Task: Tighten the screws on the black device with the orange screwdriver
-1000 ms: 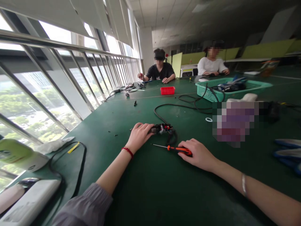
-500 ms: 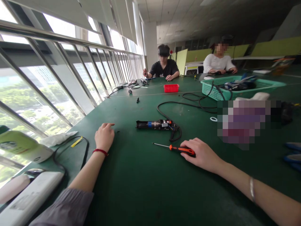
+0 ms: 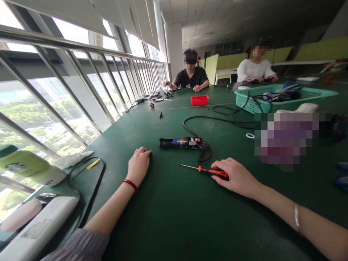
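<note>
My left hand, a red cord at its wrist, is on the green table with fingers pressed together. Whatever lies under its fingertips is hidden. Just beyond and to the right lies an opened black tube-shaped electrical device, with bare parts and wires at its right end and a black cord. Resting on the table, my right hand is closed round the handle of an orange-and-black screwdriver. The blade points left, below the device and apart from it.
At the far side sit two people. A red tray and a green basket of tools stand beyond the device. On the left are a green bottle, a white power bank-like block and a cable. Metal railing borders the table.
My left hand has slid right, towards the device, and its fingers have closed over the spot where a small dark piece lay. The right hand and screwdriver keep their place on the table.
</note>
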A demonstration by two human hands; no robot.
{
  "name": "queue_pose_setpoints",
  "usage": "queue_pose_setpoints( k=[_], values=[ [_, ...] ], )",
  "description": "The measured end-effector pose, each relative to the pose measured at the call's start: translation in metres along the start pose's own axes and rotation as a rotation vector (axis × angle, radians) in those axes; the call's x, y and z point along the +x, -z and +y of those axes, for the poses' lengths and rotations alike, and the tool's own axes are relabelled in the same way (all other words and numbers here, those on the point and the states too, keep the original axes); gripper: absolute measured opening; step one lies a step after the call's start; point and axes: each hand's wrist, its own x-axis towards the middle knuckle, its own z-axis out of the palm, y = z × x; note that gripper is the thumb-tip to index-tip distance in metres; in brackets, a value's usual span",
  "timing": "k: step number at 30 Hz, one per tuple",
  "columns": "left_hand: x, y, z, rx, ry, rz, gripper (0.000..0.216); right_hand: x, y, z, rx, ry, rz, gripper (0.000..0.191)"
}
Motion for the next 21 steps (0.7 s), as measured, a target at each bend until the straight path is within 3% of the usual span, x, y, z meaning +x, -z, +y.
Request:
queue_pose_setpoints(
  k=[4,8,15,19,21],
  values=[
    [-0.013,0.002,0.043,-0.035,-0.279,-0.044,0.029,-0.001,-0.002,0.001,0.027,0.019,0.055,0.019],
    [-0.018,0.005,0.062,-0.054,-0.466,-0.049,0.025,-0.002,-0.004,0.002,0.108,-0.072,0.233,0.018],
    [-0.009,0.000,0.072,-0.131,-0.478,-0.013,0.020,0.000,-0.002,0.012,0.271,-0.247,0.630,0.024],
    [0.004,-0.010,0.096,-0.302,-0.383,-0.016,0.012,0.001,-0.002,0.016,0.242,-0.281,0.657,0.021],
    [0.010,-0.014,0.106,-0.324,-0.402,-0.026,0.012,0.002,-0.002,0.015,0.232,-0.275,0.648,0.021]
  ],
)
